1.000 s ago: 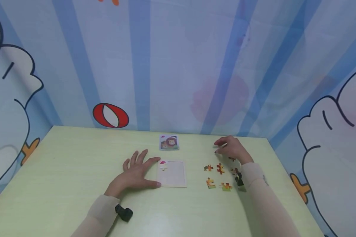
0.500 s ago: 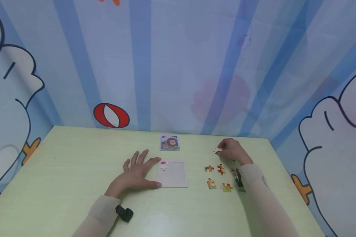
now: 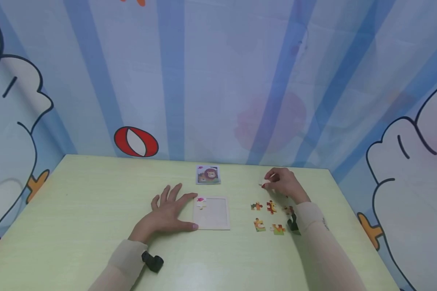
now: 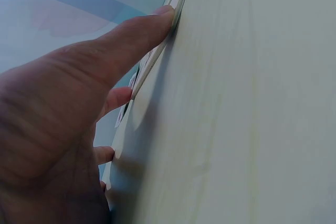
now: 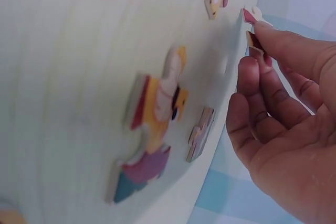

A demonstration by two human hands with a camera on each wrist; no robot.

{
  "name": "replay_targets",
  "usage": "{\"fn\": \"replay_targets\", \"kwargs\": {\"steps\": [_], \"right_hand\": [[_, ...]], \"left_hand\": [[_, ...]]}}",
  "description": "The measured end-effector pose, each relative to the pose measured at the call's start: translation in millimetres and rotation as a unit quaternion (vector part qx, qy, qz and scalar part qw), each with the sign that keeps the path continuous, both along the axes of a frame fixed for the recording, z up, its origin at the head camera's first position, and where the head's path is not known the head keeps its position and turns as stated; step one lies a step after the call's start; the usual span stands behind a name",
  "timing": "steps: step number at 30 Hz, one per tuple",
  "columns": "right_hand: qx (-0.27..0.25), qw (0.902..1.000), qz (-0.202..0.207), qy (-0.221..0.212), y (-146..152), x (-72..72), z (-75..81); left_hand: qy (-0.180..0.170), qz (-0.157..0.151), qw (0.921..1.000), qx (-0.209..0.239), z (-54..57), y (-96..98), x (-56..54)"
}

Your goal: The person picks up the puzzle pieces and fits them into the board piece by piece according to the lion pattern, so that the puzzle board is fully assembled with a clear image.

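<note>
Spread wide, my left hand rests thumb and index fingertips at the left side of a square puzzle tray. One pale jigsaw piece with a pink mark lies in the tray's upper left corner. My right hand pinches a jigsaw piece between thumb and fingers, towards the back of the table. Red and white parts of that held piece show past the thumb tip in the right wrist view; the rest is covered.
Several loose jigsaw pieces lie right of the tray, some partly under the right forearm. Behind the tray is a lion picture card. A patterned blue curtain hangs along the table's back edge.
My right hand's fingers, apart a second ago, have closed on a jigsaw piece and then shifted slightly left. The left hand and tray have stayed in place.
</note>
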State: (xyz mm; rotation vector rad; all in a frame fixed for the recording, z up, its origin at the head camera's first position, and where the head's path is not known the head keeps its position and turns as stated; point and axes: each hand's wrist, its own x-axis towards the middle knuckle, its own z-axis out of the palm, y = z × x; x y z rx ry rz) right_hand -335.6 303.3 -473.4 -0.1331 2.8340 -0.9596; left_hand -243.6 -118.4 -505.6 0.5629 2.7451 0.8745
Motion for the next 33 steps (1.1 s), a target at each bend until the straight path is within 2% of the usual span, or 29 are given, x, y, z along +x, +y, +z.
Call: {"fn": "replay_targets", "kwargs": {"steps": [5,10,12,17,25,33], "right_hand": [[-0.024,0.9996,-0.010,0.009,-3,2.9,1.1],[-0.070,0.9974,-0.012,0.014,-10,7.5,1.1],[-0.092,0.9956,-0.007,0.013,-15,10.2,1.2],[-0.136,0.9905,0.008,0.014,-33,17.2,4.7],[-0.186,0.9806,-0.045,-0.043,-64,30.6,17.9],[-0.228,0.9696,-0.011,-0.088,-82,41.3,22.3]], "left_hand": [[-0.006,0.002,0.9999,-0.010,1.7,-0.5,0.0],[-0.009,0.007,0.9998,-0.015,-4.1,-0.6,-2.5],[-0.009,0.009,0.9998,-0.013,-6.2,-0.7,-3.4],[-0.001,0.006,0.9999,-0.008,-3.6,-0.7,-1.9],[-0.008,0.004,0.9998,-0.020,1.0,0.6,-1.2],[-0.009,0.006,0.9992,-0.037,2.8,1.3,-1.3]]}}
